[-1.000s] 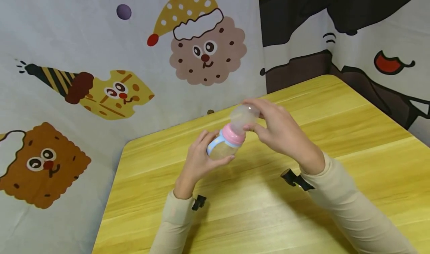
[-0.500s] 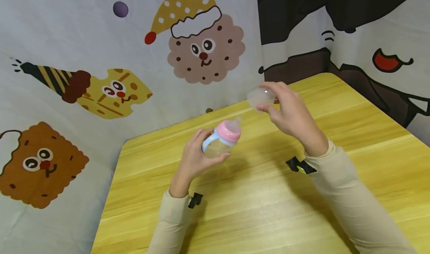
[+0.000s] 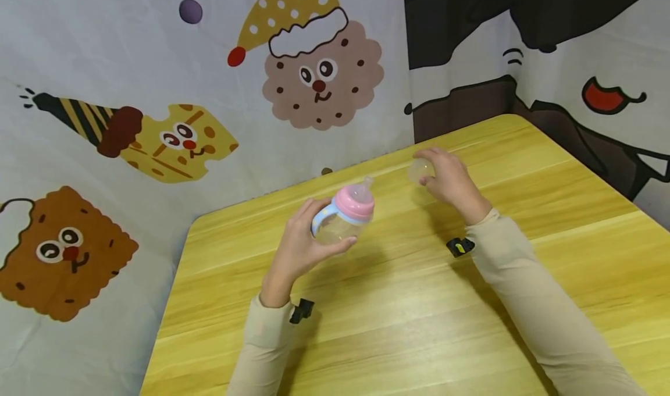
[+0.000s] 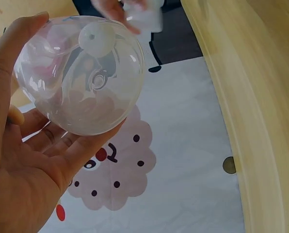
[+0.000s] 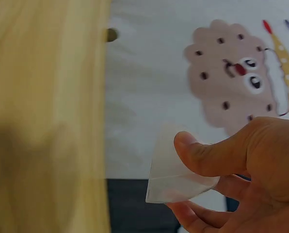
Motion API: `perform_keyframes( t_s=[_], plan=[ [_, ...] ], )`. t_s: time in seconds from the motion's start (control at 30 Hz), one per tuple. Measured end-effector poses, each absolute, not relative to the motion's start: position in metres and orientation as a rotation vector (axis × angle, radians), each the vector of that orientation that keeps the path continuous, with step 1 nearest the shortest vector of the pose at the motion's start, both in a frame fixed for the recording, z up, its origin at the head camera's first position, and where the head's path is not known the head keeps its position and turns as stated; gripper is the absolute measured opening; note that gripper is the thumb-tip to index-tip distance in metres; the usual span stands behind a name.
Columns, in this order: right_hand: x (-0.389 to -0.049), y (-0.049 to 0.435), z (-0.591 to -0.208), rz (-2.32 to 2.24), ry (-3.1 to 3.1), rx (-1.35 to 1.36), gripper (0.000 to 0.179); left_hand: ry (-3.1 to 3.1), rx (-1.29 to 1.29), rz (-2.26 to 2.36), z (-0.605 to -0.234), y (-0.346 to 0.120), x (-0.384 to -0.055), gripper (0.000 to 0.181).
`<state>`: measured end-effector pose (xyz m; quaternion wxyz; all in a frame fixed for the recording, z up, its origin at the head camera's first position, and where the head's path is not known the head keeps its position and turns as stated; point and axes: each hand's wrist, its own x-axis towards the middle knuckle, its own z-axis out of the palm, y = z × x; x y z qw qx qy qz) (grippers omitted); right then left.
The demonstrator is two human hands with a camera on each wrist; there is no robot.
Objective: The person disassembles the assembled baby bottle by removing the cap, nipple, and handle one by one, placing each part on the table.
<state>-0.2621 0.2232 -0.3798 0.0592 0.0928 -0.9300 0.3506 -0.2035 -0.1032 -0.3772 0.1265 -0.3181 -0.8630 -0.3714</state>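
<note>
My left hand (image 3: 302,233) grips a clear baby bottle (image 3: 337,228) with a pink collar, a pale blue handle and a bare translucent teat. The bottle is tilted, its teat up and to the right, above the table. In the left wrist view the round bottom of the bottle (image 4: 93,104) faces the camera, thumb on one side and fingers on the other. Apart from it to the right, my right hand (image 3: 451,178) holds a translucent bottle cap (image 3: 419,171) between thumb and fingers. In the right wrist view the cap (image 5: 176,177) tapers, and its wider rim points down.
A yellow wood-grain table (image 3: 398,326) lies under both hands. Behind its far edge hangs a white cloth (image 3: 293,163) printed with cartoon biscuits and cheese. Small black devices sit at both wrists, such as the right wrist camera (image 3: 460,246).
The cap has come off the bottle's teat. My right hand has carried it away to the right, then lowered it toward the table. The left hand has shifted slightly left with the bottle.
</note>
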Motion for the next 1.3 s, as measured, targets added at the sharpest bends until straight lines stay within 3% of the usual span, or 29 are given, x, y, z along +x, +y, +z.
perform_keyframes(
  t_s=[0.7, 1.3],
  plan=[
    [-0.284, 0.239, -0.428, 1.043, -2.938, 0.248, 0.061, -2.489, -0.952, -1.12, -0.373, -0.107, -0.206, 0.075],
    [-0.287, 0.242, -0.433, 1.017, -2.999, 0.216, 0.058, -2.492, -0.93, -1.103, -0.373, -0.107, -0.206, 0.075]
  ],
)
